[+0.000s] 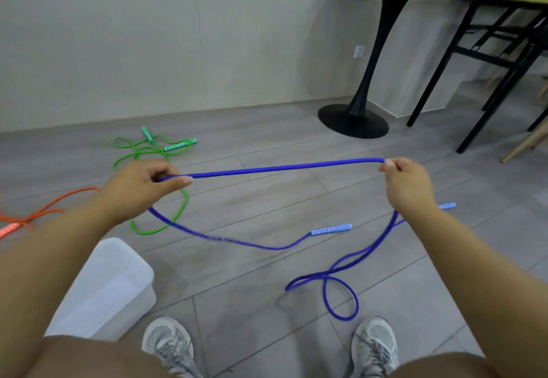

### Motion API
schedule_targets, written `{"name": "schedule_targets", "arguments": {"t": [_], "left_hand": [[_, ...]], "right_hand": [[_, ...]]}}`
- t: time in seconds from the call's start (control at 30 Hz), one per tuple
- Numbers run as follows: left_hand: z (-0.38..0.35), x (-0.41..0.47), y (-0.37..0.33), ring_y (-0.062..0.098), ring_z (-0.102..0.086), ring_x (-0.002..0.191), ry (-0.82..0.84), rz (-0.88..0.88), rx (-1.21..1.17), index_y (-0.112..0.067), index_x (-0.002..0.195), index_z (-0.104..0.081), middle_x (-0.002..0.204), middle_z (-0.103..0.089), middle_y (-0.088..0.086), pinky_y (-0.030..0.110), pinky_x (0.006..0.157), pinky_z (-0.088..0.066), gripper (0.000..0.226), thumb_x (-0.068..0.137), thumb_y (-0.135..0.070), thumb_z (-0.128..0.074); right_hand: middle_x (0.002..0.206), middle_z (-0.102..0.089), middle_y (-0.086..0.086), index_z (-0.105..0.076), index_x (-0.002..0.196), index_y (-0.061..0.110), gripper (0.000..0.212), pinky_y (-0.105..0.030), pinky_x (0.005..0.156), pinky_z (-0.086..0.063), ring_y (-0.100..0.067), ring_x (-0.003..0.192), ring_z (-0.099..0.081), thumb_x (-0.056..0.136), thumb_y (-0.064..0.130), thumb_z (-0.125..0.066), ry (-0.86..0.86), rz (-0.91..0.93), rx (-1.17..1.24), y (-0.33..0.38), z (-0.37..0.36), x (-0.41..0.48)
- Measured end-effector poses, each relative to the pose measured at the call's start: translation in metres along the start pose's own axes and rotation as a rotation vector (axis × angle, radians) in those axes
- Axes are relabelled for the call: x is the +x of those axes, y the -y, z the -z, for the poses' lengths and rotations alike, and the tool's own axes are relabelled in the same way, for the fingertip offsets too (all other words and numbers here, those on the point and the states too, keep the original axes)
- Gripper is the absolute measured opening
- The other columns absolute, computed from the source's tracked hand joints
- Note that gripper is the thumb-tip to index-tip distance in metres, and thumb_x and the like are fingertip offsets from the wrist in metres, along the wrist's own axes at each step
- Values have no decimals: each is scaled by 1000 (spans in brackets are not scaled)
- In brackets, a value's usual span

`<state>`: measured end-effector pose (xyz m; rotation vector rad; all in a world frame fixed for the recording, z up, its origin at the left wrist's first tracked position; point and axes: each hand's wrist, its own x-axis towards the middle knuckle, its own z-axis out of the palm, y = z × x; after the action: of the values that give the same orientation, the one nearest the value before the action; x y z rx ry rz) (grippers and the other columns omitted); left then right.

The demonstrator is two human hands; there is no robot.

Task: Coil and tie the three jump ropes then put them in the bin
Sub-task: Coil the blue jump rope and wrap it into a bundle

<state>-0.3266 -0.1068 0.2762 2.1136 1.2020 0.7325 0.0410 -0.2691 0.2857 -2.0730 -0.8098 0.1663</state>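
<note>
A blue jump rope is stretched level between my two hands. My left hand pinches it at the left, and my right hand pinches it at the right. Both ends of the blue rope hang to the floor, where one handle lies in the middle and the other handle shows behind my right wrist. A loose loop lies near my right shoe. A green jump rope lies uncoiled on the floor beyond my left hand. An orange jump rope lies at the far left. A white plastic bin stands by my left leg.
A black pedestal table stands against the wall at the back right, its round base on the floor. Beside it is a table with black legs and wooden chair legs. My shoes are on grey floor planks.
</note>
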Motion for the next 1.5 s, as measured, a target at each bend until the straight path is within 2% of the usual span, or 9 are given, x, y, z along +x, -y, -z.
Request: {"name": "schedule_targets", "arguments": {"t": [0.3,0.43,0.57,0.73,0.87,1.03,1.17,1.37,1.5], "left_hand": [[-27,-3,-57,4,-43,53,70,-196,-43,-19,82,-67,61,-49,-2,13,51,-31,13,91,-25,-60],[-49,-5,-81,12,-51,67,147,-300,-107,-26,83,-64,75,-63,3,28,67,-41,11,85,-36,-60],[-44,-4,-65,15,-53,66,131,-237,-150,-25,83,-65,75,-63,9,31,66,-45,8,82,-30,-70],[-32,-5,-21,8,-46,54,154,-79,3,-19,76,-63,60,-51,-6,27,60,-40,12,85,-26,-67],[-33,-2,-4,10,-52,57,157,6,-31,-19,83,-63,63,-53,2,23,59,-40,15,94,-25,-54],[-43,3,-25,9,-35,49,117,4,-268,-27,82,-66,47,-40,-13,24,52,-32,18,89,-39,-55],[-57,-2,-65,9,-31,49,218,-85,-442,-25,85,-67,53,-35,-11,21,48,-31,16,85,-37,-57],[-55,-8,-87,15,-30,55,262,-139,-442,-21,88,-68,59,-35,-3,25,50,-31,16,93,-29,-55],[-50,-6,-84,11,-31,50,265,-71,-471,-15,86,-65,54,-36,-8,23,48,-29,18,95,-24,-52]], "right_hand": [[148,-36,-3,-31,144,14,70,-29,109,-26,-19,136,-33,86,38,-62,546,362,-329,52,-38,-55],[97,-67,1,-57,118,14,30,-26,86,-48,-16,92,-61,90,22,-59,813,380,45,90,-57,-81],[53,-49,11,-64,80,17,20,-21,51,-32,-7,51,-39,92,8,-51,619,288,290,90,-44,-64],[62,-45,-1,-62,82,14,22,-16,40,-27,-5,43,-32,95,7,-46,225,-3,715,66,3,-24],[70,-55,1,-63,102,6,20,-23,49,-36,-11,52,-40,96,17,-48,38,-209,491,31,3,-11],[93,-58,-14,-55,107,8,29,-37,78,-45,-29,89,-55,87,27,-62,476,68,-251,35,-26,-44],[148,-34,-3,-23,145,17,85,-31,106,-30,-20,136,-32,79,42,-69,609,327,-191,66,-50,-77],[74,-44,8,-42,91,16,48,-34,62,-42,-12,66,-45,74,53,-68,155,486,53,89,-58,-82],[73,-48,14,-43,114,31,47,-31,59,-43,-7,64,-44,80,61,-56,145,578,-74,99,-50,-80]]}}
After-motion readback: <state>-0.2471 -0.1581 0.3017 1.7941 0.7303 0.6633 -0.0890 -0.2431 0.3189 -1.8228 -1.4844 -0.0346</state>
